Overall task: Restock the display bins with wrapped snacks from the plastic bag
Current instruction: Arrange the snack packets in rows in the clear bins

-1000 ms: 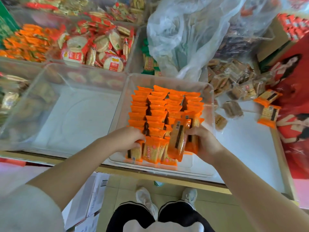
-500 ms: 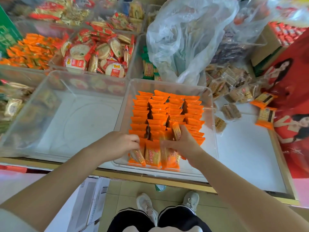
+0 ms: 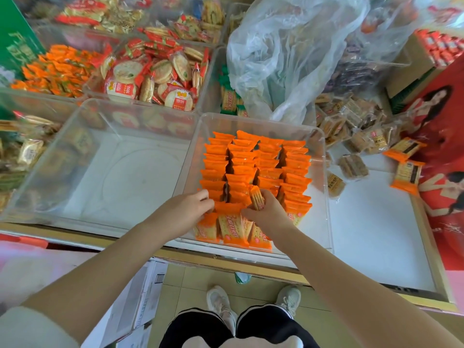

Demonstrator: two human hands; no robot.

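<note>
A clear display bin (image 3: 324, 197) in front of me holds rows of orange wrapped snacks (image 3: 253, 162) standing on edge. My left hand (image 3: 187, 210) rests its curled fingers on the packs at the near left of the rows. My right hand (image 3: 268, 212) pinches one orange-wrapped cracker pack (image 3: 256, 200) among the near rows. Behind the bin lies the crumpled clear plastic bag (image 3: 283, 56).
An empty clear bin (image 3: 62, 136) stands to the left. Bins of round crackers (image 3: 150, 79) and orange packs (image 3: 57, 69) sit behind it. Loose brown and orange packs (image 3: 356, 136) lie on the white shelf (image 3: 371, 227) at right, beside a red poster (image 3: 444, 156).
My right hand has lowered the handful of packs into the near rows of the bin and now holds just one. My left hand has stayed on the near-left packs.
</note>
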